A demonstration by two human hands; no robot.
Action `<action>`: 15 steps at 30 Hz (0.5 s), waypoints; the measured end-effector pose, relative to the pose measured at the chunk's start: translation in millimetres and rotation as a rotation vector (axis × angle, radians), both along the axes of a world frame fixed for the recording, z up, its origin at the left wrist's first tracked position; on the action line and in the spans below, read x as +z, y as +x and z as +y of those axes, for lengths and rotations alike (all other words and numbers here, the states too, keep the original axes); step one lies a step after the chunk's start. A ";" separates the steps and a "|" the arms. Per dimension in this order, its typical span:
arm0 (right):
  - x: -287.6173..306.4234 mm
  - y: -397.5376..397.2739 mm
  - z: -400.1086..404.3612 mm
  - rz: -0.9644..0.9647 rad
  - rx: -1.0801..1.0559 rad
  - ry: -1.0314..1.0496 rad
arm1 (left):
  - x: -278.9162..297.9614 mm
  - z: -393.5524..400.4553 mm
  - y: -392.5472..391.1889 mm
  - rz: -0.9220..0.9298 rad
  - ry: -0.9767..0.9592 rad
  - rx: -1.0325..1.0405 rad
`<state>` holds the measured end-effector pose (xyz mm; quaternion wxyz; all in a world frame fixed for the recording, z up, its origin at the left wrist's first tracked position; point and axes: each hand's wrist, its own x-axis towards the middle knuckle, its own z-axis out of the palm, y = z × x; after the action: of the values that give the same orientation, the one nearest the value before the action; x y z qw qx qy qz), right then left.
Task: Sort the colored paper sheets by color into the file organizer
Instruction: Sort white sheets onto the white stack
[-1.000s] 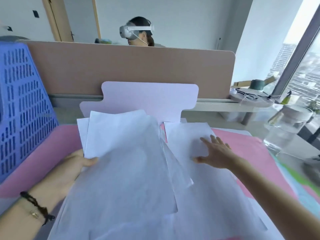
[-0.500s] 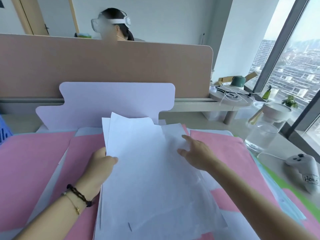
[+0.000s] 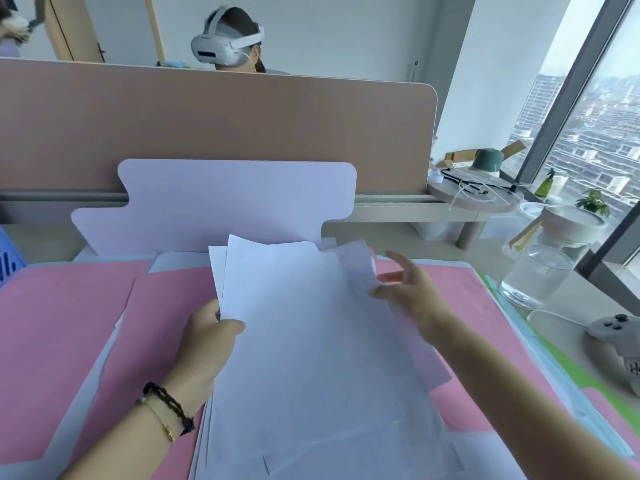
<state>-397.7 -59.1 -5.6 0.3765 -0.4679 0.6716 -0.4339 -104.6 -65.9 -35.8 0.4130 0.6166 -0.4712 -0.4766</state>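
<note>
left hand [image 3: 204, 341] fingers pinch the white sheets [image 3: 311, 358]; right hand [image 3: 408, 292] fingers spread, touching their edge.

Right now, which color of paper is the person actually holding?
The white sheets: the left hand pinches their left edge. The pink sheets lie flat on the desk on both sides, untouched by either hand.
</note>
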 end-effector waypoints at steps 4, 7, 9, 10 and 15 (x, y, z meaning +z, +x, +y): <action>1.7 -5.5 1.2 -0.441 0.191 0.141 | -1.0 -0.6 -10.8 0.057 -0.015 0.032; -2.9 -1.1 0.7 -0.321 0.255 0.162 | 4.3 0.9 -25.6 0.102 -0.035 -0.019; -0.6 3.0 2.8 -0.161 0.261 0.074 | 4.7 0.5 -29.7 0.112 -0.066 -0.032; 4.1 5.3 5.3 -0.077 0.254 0.004 | 5.3 0.7 -29.1 0.113 -0.086 -0.032; 56.9 16.3 33.5 0.061 0.344 -0.358 | 20.7 1.0 -13.5 0.234 -0.208 -0.099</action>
<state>-381.4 -25.6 51.3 0.3356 -0.6472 0.5057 -0.4613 -118.1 -65.0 -15.1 0.5026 0.4867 -0.4966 -0.5137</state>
